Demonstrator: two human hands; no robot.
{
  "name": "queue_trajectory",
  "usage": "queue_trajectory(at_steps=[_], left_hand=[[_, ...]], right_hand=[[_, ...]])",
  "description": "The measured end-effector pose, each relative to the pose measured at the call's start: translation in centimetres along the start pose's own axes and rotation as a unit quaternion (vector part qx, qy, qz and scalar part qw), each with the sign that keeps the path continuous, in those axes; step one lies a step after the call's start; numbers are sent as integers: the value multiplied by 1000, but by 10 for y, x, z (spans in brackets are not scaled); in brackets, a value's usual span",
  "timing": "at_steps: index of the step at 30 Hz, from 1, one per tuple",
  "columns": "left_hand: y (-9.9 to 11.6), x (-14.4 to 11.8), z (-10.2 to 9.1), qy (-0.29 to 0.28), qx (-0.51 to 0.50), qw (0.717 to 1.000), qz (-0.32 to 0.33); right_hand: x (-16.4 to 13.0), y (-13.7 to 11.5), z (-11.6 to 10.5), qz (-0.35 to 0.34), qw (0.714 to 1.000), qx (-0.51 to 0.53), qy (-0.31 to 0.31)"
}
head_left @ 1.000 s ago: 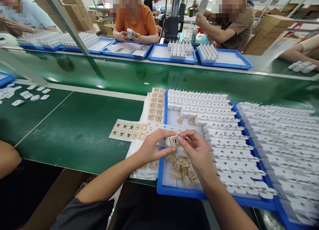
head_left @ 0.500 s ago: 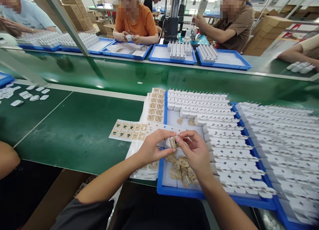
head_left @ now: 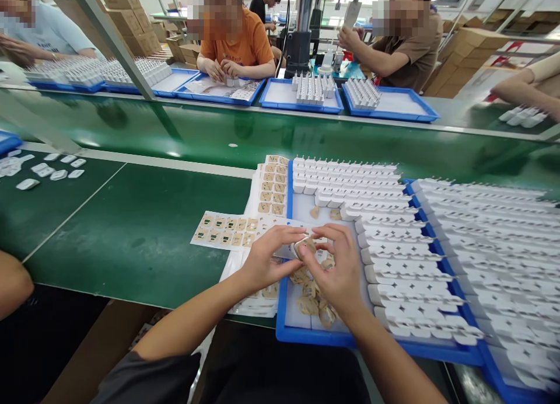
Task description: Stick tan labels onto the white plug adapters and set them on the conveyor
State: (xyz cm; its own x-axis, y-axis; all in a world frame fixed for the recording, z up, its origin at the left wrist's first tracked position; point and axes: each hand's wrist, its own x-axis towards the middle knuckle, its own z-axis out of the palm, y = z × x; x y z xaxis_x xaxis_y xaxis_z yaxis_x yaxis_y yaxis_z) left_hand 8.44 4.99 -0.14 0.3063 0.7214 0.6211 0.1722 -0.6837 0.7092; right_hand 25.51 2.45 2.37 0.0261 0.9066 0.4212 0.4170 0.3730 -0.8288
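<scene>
Above the near left part of a blue-rimmed tray (head_left: 282, 316), my two hands meet around one small white charger (head_left: 300, 248) with a tan sticker on its upward face. My left hand (head_left: 268, 257) pinches it from the left between thumb and fingers. From the right, my right hand (head_left: 339, 270) closes on it, with the thumb pressed over the sticker face and partly hiding it. Below the hands lies a pile of loose tan sticker pieces (head_left: 308, 305). A sheet of tan stickers (head_left: 225, 229) reaches out left from under my hands.
Rows of white chargers (head_left: 406, 270) with metal prongs fill the tray's right side; another full tray (head_left: 494, 264) adjoins it. More sticker sheets (head_left: 272, 185) stack along the tray's left edge. White flat pieces (head_left: 42, 169) lie far left. Co-workers sit across the green bench behind blue trays (head_left: 301, 97).
My right thumb has slid down and left across the charger's sticker face, and the charger has tilted. Across the bench, the hands of the person in orange have lowered toward their tray.
</scene>
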Motion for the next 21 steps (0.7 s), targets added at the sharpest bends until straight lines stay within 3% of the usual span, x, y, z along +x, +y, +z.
queue_trajectory(at_steps=[5, 8, 16, 21], left_hand=[[-3, -1, 0, 28, -26, 999, 36], [-5, -1, 1, 41, -29, 997, 55], [-3, -3, 7, 65, 46, 992, 98], [-1, -2, 9, 59, 37, 991, 117]], right_hand=[[2, 1, -3, 97, 981, 133, -101], [2, 3, -2, 84, 972, 202, -84], [-2, 2, 5, 81, 967, 224, -91], [-5, 1, 8, 83, 961, 255, -75]])
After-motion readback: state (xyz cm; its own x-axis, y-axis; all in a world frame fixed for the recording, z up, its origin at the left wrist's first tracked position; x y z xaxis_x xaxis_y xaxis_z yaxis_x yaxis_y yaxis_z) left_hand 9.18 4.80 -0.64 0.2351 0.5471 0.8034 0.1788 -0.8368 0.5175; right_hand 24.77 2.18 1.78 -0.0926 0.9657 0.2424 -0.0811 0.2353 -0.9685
